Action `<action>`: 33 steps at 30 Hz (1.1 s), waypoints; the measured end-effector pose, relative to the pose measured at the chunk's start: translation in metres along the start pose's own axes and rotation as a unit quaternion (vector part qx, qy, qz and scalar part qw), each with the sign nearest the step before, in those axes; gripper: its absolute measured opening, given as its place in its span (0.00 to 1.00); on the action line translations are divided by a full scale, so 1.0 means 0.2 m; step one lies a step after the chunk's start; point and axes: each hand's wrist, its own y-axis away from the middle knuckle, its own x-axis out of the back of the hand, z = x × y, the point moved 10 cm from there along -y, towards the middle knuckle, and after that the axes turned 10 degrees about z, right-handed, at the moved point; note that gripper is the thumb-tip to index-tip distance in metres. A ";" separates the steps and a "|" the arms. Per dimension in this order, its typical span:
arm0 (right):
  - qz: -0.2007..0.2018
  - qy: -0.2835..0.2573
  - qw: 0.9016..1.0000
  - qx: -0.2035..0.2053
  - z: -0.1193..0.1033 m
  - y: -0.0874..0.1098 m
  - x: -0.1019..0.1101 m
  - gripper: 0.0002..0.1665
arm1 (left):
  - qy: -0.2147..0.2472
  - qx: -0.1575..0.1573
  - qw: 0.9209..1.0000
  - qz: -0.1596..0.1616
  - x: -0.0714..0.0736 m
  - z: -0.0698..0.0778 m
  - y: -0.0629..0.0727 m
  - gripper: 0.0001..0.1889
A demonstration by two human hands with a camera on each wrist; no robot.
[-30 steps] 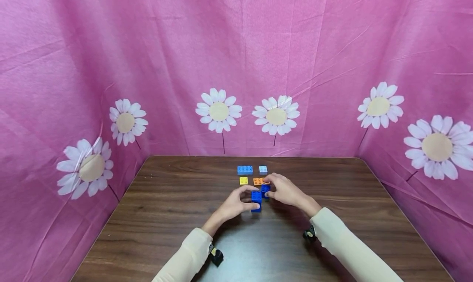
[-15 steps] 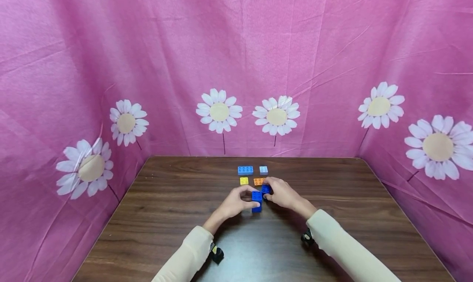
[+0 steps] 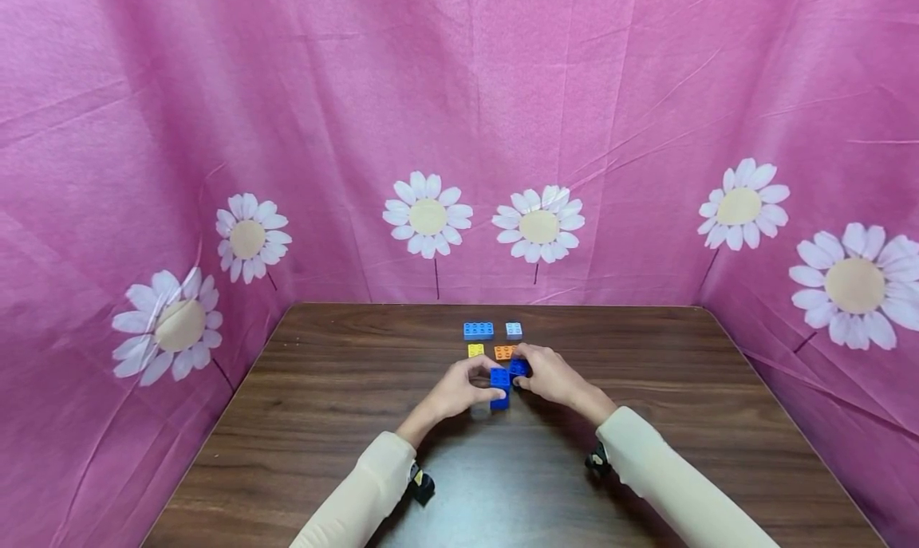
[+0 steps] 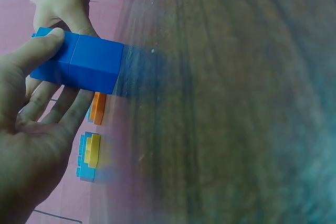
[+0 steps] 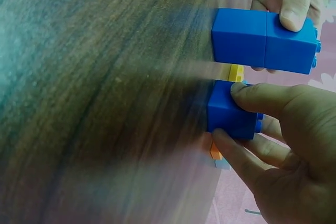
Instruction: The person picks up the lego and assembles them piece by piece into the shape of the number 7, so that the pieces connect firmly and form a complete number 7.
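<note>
Two blue toy bricks form an upright stack point(image 3: 500, 389) at the middle of the table. My left hand point(image 3: 451, 392) grips this stack, its thumb on the near side of the upper brick and the other fingers behind. Just to the right, a single blue brick point(image 5: 231, 109) sits on or close over the wood, studs up. My right hand point(image 3: 553, 376) pinches it between thumb and fingers. In the right wrist view a narrow gap separates the stack from the single brick.
Behind the hands lie a yellow brick point(image 3: 475, 349) and an orange brick point(image 3: 505, 352), each partly covered by a hand. Farther back are a long light-blue brick point(image 3: 478, 331) and a small pale-blue brick point(image 3: 514, 330). A pink flowered curtain point(image 3: 459, 133) surrounds the brown table point(image 3: 345, 356).
My right hand's fingers have drawn in around the single blue brick, away from over the orange one. My left hand and the stack have shifted slightly up in the head view.
</note>
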 end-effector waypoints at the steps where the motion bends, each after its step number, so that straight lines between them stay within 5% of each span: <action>1: -0.001 0.001 1.000 -0.002 0.00 0.00 0.00 0.24 | -0.003 -0.002 1.000 0.000 0.00 0.00 0.00 0.13; 19: -0.018 0.005 1.000 0.009 -0.01 0.01 0.00 0.26 | -0.009 -0.005 1.000 -0.002 -0.01 0.01 0.00 0.13; 33: 0.021 -0.021 0.999 0.044 -0.07 0.02 0.15 0.26 | -0.011 0.005 1.000 -0.007 -0.01 -0.01 -0.01 0.14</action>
